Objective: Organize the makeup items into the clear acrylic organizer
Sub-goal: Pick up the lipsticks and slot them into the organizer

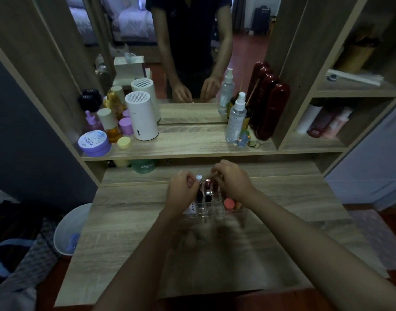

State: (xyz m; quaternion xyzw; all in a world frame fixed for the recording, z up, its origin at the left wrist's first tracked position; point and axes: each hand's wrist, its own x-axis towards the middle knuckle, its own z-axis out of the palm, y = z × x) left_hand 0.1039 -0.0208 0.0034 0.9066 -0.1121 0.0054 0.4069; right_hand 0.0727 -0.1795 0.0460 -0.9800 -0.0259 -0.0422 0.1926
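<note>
**Both hands over the organizer on a dim vanity desk**

A clear acrylic organizer point(215, 209) is set mid-desk point(129, 232), lipsticks point(203, 194) standing in its slots. The left hand point(181, 191) is closed, its grip pinched on a clear-capped tube point(199, 178); the right hand point(232, 180) is curled above, its grip unclear. A mirror point(188, 52), a shelf point(188, 142) of bottles and a wastebasket point(69, 230) are seen around.

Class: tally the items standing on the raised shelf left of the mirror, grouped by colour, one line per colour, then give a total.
Purple: 4 (tub, dropper bottle, two jars)
White: 1 (cylinder)
Amber: 2 (bottles)
Yellow: 1 (lid)
Black: 1 (cap)
Total: 9
</note>
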